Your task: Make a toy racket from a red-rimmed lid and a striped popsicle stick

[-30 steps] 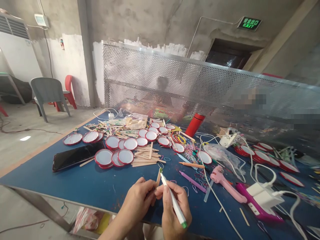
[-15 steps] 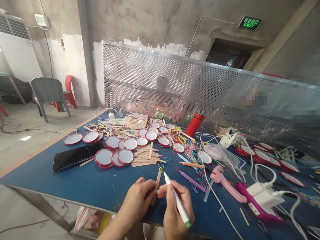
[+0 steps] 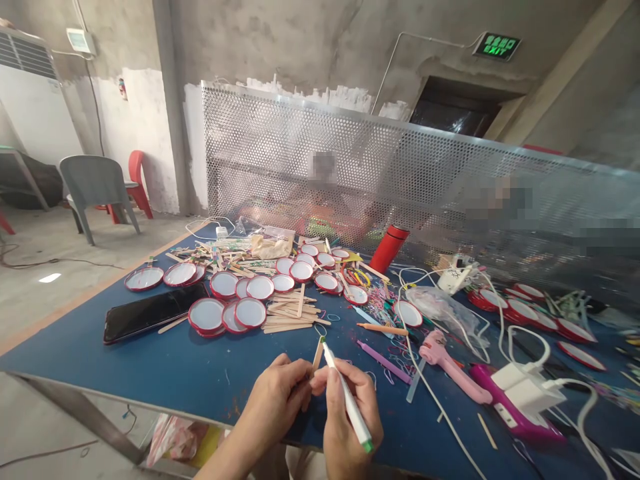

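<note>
My left hand pinches a thin wooden craft stick and holds it upright over the near edge of the blue table. My right hand is wrapped round a white marker with a green cap end. The marker's tip touches the top of the stick. Both hands sit close together, fingers closed.
Several red-rimmed white discs and a heap of wooden sticks lie beyond my hands, beside a black phone. Pink glue guns, a white charger block and cables lie to the right. A perforated metal screen and a red bottle stand behind.
The marker tip drew slightly away from the stick half a second ago and is back against its top end now. My left hand has barely moved.
</note>
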A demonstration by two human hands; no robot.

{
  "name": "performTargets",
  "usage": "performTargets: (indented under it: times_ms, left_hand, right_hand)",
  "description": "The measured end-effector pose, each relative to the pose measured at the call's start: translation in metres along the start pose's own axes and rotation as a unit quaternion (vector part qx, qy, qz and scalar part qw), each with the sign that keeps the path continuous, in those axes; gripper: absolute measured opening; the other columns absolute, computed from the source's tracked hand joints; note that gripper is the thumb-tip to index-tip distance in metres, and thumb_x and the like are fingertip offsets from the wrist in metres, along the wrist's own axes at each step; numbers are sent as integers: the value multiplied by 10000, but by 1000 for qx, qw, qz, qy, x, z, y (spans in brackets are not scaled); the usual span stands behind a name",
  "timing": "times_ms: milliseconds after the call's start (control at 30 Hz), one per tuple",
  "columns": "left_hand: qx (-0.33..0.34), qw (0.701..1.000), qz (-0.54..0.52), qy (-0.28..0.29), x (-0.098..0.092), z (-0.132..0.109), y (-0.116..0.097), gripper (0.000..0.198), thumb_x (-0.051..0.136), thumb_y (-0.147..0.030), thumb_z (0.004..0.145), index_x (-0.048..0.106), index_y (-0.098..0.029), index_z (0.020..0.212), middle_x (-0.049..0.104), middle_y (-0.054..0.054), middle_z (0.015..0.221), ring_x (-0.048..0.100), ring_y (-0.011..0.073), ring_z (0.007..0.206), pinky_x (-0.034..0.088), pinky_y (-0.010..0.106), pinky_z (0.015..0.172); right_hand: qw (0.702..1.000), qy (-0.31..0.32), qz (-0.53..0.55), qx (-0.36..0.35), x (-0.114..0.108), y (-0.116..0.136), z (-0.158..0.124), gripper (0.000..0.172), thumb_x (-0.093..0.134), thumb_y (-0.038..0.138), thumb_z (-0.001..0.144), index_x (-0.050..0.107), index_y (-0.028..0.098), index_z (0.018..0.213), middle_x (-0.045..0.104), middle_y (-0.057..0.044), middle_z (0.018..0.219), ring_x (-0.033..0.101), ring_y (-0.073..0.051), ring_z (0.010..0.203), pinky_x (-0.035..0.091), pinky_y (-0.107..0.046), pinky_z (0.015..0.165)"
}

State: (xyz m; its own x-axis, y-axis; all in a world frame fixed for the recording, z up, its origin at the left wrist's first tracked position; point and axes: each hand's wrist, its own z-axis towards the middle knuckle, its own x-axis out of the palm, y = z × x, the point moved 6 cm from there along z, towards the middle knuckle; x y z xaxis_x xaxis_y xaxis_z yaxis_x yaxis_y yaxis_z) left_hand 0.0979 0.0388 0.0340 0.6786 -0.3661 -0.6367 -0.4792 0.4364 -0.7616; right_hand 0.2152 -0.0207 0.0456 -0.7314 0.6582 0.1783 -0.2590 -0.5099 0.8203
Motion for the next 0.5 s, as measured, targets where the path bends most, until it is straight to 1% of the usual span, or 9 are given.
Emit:
performTargets:
  times_ms: [167, 267, 333, 400, 500]
  left_hand:
    - [10, 1000, -8, -5, 0, 0, 0, 285, 430, -243, 983, 491, -235, 705, 677, 18, 702, 569, 217, 816, 421, 278, 752]
    - [11, 1000, -8, -5, 0, 0, 0, 267, 436, -227, 973, 495, -232, 713, 685, 18, 706, 567, 217, 809, 419, 285, 758]
    - [13, 1000, -6, -5, 0, 0, 0, 265, 430, -228, 979, 501, -230, 723, 691, 19, 707, 566, 218, 800, 418, 292, 762]
    - [15, 1000, -7, -5, 0, 0, 0, 281, 422, -241, 991, 501, -229, 722, 691, 23, 708, 568, 221, 801, 420, 294, 760]
    - [12, 1000, -11, -3, 1, 0, 1, 269, 440, -234, 987, 504, -230, 726, 695, 26, 713, 572, 227, 819, 424, 286, 748]
  right_hand:
    - [1000, -8, -4, 6, -1, -3, 0, 187, 671, 368, 980, 664, 182, 965, 729, 16, 634, 690, -132, 518, 586, -229, 543]
    - [1000, 1, 1, 8, 0, -3, -1, 218, 684, 400, 967, 669, 183, 955, 730, 11, 629, 689, -142, 515, 585, -244, 540]
    - [1000, -9, -2, 14, -2, -4, -1, 246, 698, 424, 954, 675, 179, 952, 731, 4, 629, 685, -149, 508, 580, -253, 532]
    - [1000, -15, -6, 25, -3, -6, -1, 249, 697, 427, 954, 673, 179, 954, 730, 3, 631, 683, -150, 510, 580, -257, 537]
    - [1000, -5, -3, 26, -3, -6, -1, 241, 692, 423, 957, 667, 184, 943, 722, 9, 621, 678, -145, 508, 578, -255, 545]
